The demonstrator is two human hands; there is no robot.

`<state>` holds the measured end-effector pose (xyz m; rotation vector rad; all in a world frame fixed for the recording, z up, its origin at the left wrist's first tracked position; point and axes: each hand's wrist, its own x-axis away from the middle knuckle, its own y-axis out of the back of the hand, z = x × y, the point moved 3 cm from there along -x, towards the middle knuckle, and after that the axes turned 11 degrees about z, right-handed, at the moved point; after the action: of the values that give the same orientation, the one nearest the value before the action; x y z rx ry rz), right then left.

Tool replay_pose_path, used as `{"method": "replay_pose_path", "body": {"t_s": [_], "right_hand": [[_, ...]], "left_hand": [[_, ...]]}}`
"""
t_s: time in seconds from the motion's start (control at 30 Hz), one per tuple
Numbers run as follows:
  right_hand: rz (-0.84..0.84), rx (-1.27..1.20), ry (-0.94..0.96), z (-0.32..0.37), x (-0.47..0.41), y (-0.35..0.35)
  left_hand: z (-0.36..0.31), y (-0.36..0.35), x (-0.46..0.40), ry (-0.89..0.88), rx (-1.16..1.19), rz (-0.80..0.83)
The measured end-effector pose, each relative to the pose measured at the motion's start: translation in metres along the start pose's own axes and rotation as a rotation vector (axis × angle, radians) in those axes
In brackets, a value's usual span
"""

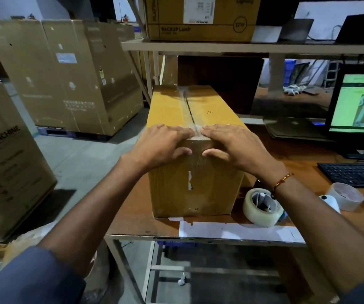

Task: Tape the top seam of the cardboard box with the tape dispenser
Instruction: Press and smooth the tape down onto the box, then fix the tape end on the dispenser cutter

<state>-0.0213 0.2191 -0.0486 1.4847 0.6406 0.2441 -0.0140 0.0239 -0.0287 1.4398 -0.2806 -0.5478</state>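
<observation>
The brown counter (297, 156) runs off the right side, so only part of it shows. On it a tall cardboard box (195, 172) stands close to the near edge. Clear tape (188, 110) runs along the seam on top; its far end is blurry. The left hand (161, 143) and the right hand (233, 143) lie flat over the box's near top edge, one on each side of the tape. Their fingers (176, 130) are spread open and press down on the box top, and the thumbs hook down onto the front face. They hold nothing. The tape dispenser (262, 207) sits on the counter just right of the box, and the right wrist hides part of it.
</observation>
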Motion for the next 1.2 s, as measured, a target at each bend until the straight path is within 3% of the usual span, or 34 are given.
{"method": "replay_pose_path", "body": {"t_s": [0.17, 0.4, 0.63, 0.73, 0.87, 0.93, 1.0, 1.1, 1.2], "right_hand": [[-0.071, -0.003, -0.045, -0.001, 0.003, -0.005], [-0.368, -0.027, -0.075, 0.002, 0.014, -0.027], [-0.281, 0.195, -0.163, 0.007, 0.026, -0.047], [-0.39, 0.061, -0.122, 0.002, 0.038, -0.038], [-0.626, -0.264, -0.215, -0.019, 0.081, -0.035], [-0.617, -0.385, -0.315, -0.037, 0.108, -0.05], [-0.585, -0.443, -0.378, -0.048, 0.132, -0.071], [-0.48, -0.485, -0.523, -0.071, 0.167, -0.112], [-0.368, -0.551, -0.725, -0.091, 0.19, -0.147]], "left_hand": [[0.0, -0.012, 0.001, 0.042, 0.029, -0.044], [-0.009, -0.047, 0.021, 0.192, -0.065, -0.331], [-0.017, -0.065, 0.027, 0.274, -0.023, -0.349], [-0.025, -0.063, 0.032, 0.263, 0.011, -0.438], [-0.064, -0.069, 0.041, 0.131, 0.161, -0.714], [-0.088, -0.085, 0.035, -0.03, 0.321, -0.652], [-0.103, -0.105, 0.028, -0.134, 0.523, -0.47], [-0.128, -0.134, 0.012, -0.087, 0.769, -0.307], [-0.158, -0.16, -0.007, 0.016, 0.843, -0.185]]}}
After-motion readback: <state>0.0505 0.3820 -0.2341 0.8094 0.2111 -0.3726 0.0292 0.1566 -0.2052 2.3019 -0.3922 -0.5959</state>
